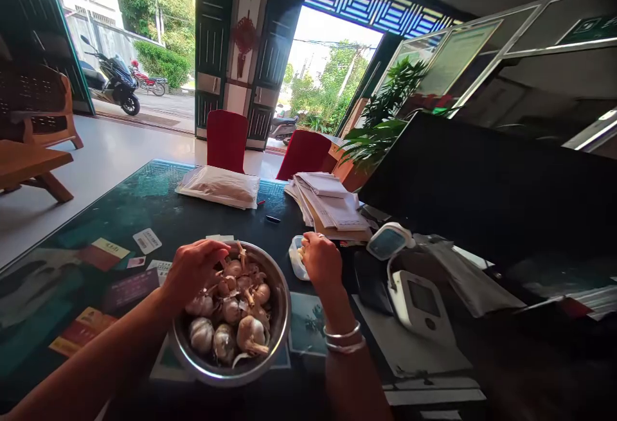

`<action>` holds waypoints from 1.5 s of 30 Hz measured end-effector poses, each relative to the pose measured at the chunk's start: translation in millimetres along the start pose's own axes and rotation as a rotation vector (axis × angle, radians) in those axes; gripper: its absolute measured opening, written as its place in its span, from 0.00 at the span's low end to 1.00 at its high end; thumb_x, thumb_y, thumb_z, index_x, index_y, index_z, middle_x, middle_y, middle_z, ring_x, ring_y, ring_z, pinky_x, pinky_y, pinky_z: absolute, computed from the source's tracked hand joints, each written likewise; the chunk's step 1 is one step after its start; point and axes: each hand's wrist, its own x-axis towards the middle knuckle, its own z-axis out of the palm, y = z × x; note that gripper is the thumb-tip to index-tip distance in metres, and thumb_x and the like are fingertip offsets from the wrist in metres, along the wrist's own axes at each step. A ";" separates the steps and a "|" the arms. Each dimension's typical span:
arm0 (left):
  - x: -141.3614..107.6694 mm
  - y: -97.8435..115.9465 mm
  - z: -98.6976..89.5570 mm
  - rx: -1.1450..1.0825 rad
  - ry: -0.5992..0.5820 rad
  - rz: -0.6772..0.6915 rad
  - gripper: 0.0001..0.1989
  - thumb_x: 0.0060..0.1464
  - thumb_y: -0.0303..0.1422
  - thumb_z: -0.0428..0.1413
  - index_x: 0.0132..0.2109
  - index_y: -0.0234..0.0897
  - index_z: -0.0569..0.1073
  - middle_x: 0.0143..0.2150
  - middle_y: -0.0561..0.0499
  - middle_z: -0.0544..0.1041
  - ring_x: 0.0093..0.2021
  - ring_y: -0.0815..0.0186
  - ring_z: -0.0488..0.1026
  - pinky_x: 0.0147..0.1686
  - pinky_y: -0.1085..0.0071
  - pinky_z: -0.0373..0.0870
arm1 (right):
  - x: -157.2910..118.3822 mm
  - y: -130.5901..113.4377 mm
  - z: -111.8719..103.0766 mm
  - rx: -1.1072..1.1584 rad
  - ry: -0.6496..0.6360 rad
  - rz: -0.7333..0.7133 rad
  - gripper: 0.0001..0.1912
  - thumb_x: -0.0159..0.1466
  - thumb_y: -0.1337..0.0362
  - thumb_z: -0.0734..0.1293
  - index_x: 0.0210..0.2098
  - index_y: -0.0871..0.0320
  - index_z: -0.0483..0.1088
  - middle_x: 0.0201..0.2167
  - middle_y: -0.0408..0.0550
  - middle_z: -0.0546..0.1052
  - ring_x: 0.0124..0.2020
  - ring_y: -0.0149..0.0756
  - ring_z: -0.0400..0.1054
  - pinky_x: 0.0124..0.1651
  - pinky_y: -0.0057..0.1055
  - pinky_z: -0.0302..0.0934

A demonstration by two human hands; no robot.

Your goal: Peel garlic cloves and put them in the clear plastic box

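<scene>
A round metal bowl (285,318) full of garlic bulbs (232,310) stands on the dark glass-topped desk (116,215). Over the bowl's upper left rim is my left hand (197,271), its fingers bent together; whether anything is between them is too small to tell. My right hand (322,260), with two silver bangles on the wrist, is at a small clear plastic container (299,268) right of the bowl. Its fingers are closed over pale pieces there, and what they hold is hidden.
Papers (332,206) and a plastic-wrapped packet (219,186) lie at the desk's far side. To the right are a white device with a screen (423,302) and a black monitor (482,196). Cards lie at left. Beyond stand red chairs (226,141) and open doors.
</scene>
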 end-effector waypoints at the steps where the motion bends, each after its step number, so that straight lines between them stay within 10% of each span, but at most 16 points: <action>1: 0.1 -0.3 -0.2 -0.002 -0.007 -0.007 0.11 0.57 0.36 0.50 0.38 0.39 0.76 0.32 0.53 0.79 0.32 0.66 0.74 0.36 0.73 0.66 | 3.4 7.2 1.3 -0.043 -0.055 0.029 0.11 0.63 0.71 0.60 0.37 0.60 0.74 0.34 0.58 0.77 0.37 0.44 0.72 0.35 0.32 0.60; 8: 1.2 0.4 -1.6 0.011 -0.006 -0.035 0.12 0.57 0.37 0.49 0.38 0.38 0.76 0.33 0.52 0.79 0.33 0.65 0.74 0.37 0.72 0.67 | 8.8 13.3 2.9 0.041 -0.038 0.012 0.13 0.64 0.67 0.61 0.46 0.57 0.72 0.35 0.54 0.79 0.37 0.42 0.73 0.38 0.32 0.61; 14: 5.1 1.4 -4.4 0.102 0.027 -0.026 0.10 0.56 0.34 0.51 0.37 0.39 0.77 0.33 0.51 0.79 0.36 0.63 0.73 0.38 0.70 0.66 | -23.3 -32.3 -3.1 0.538 -0.023 -0.323 0.11 0.63 0.65 0.62 0.41 0.56 0.74 0.34 0.49 0.79 0.34 0.37 0.73 0.39 0.30 0.63; 27: 6.9 -11.2 -5.8 0.166 -0.372 0.090 0.05 0.47 0.33 0.58 0.29 0.42 0.79 0.31 0.52 0.80 0.36 0.63 0.73 0.43 0.70 0.59 | -47.8 -58.5 9.9 0.424 -0.187 -0.486 0.10 0.63 0.69 0.61 0.39 0.55 0.74 0.33 0.48 0.77 0.36 0.36 0.69 0.40 0.29 0.60; 45: 5.0 -1.9 -6.1 0.199 -0.387 0.167 0.04 0.50 0.33 0.58 0.35 0.41 0.77 0.40 0.50 0.75 0.43 0.60 0.69 0.43 0.67 0.59 | -51.4 -66.1 17.9 0.441 -0.285 -0.555 0.12 0.63 0.69 0.61 0.41 0.53 0.73 0.33 0.46 0.74 0.38 0.36 0.66 0.43 0.29 0.58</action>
